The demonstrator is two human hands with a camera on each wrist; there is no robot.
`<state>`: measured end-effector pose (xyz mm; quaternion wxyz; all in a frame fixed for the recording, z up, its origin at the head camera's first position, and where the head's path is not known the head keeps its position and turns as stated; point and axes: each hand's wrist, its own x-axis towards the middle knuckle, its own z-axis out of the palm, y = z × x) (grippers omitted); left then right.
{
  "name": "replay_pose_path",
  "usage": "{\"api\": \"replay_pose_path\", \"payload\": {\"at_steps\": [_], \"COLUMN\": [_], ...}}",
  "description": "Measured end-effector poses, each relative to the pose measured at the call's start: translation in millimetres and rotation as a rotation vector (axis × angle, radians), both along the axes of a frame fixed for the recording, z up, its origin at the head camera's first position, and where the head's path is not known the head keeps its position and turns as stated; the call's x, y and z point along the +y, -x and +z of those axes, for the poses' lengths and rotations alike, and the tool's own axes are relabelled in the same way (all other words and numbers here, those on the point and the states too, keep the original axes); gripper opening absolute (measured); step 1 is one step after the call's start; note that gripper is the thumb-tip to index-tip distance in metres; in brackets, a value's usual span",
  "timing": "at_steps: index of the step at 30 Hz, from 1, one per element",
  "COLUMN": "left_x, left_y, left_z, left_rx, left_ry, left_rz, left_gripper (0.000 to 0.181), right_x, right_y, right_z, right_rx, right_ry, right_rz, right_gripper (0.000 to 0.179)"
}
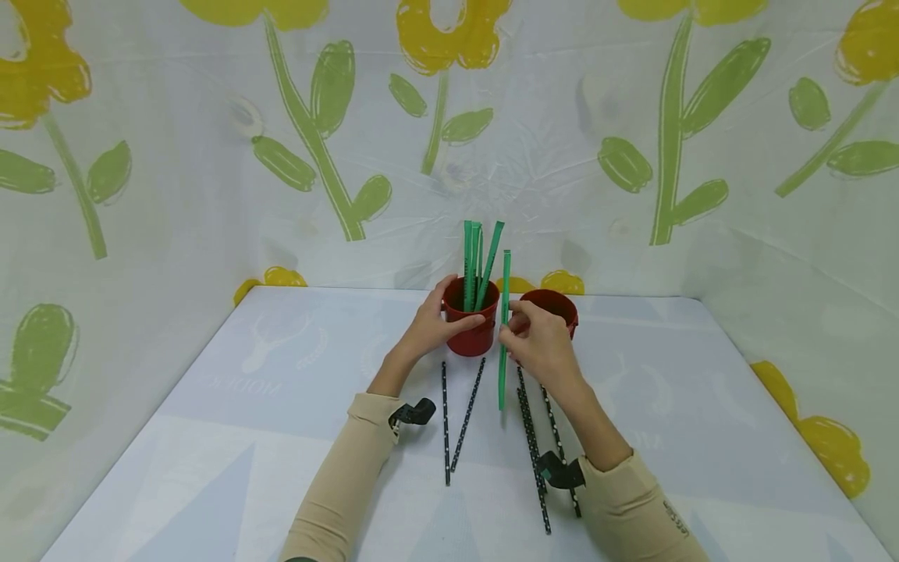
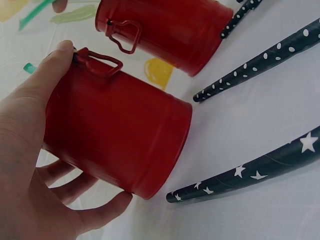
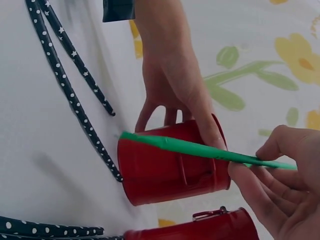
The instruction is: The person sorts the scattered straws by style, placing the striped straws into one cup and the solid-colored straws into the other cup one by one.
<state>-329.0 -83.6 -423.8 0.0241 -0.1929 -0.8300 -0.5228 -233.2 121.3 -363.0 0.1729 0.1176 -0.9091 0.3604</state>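
My left hand point(image 1: 437, 318) is wrapped around the side of the left red bucket point(image 1: 472, 337), thumb across its front near the rim. Several slim green sticks point(image 1: 472, 257) stand upright in that bucket. With thumb and fingers my right hand point(image 1: 544, 343) pinches another green stick point(image 1: 502, 367), long and thin with a flattened end. This stick is held nearly upright, just right of the left bucket, and crosses in front of it in the right wrist view. Behind the right hand stands a second red bucket point(image 1: 551, 299), partly hidden; its small wire handle point(image 2: 125, 37) shows in the left wrist view.
Two black straws with white patterns point(image 1: 445, 421) lie in a narrow V before the left bucket, one with stars point(image 2: 250, 172). Several more black straws point(image 1: 530, 437) lie beneath the right forearm. A flower-printed curtain point(image 1: 534, 156) hangs behind the white table point(image 1: 211, 468).
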Motion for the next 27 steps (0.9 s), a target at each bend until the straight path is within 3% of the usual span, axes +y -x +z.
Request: {"api": "replay_pose_path", "payload": {"at_steps": [7, 13, 18, 27], "left_x": [0.5, -0.6, -1.3, 0.1], "left_y": [-0.7, -0.6, 1.6, 0.6], "left_z": [-0.6, 0.2, -0.8, -0.8], "left_rx": [0.001, 0.002, -0.002, 0.0], "left_ry": [0.005, -0.004, -0.002, 0.004], "left_rz": [-0.006, 0.003, 0.01, 0.006], "left_gripper": [0.089, 0.088, 0.089, 0.09], "right_x": [2.4, 5.9, 4.6, -0.4], "right_y": [1.7, 13.7, 22.1, 38.3], "right_z": [7.2, 16.9, 37.1, 69.7], "right_rx": [0.077, 0.107, 0.093, 0.173], "right_ry": [0.036, 0.055, 0.09, 0.124], "right_rz": [-0.023, -0.001, 0.001, 0.011], "right_gripper": [0.03, 0.027, 0.028, 0.026]}}
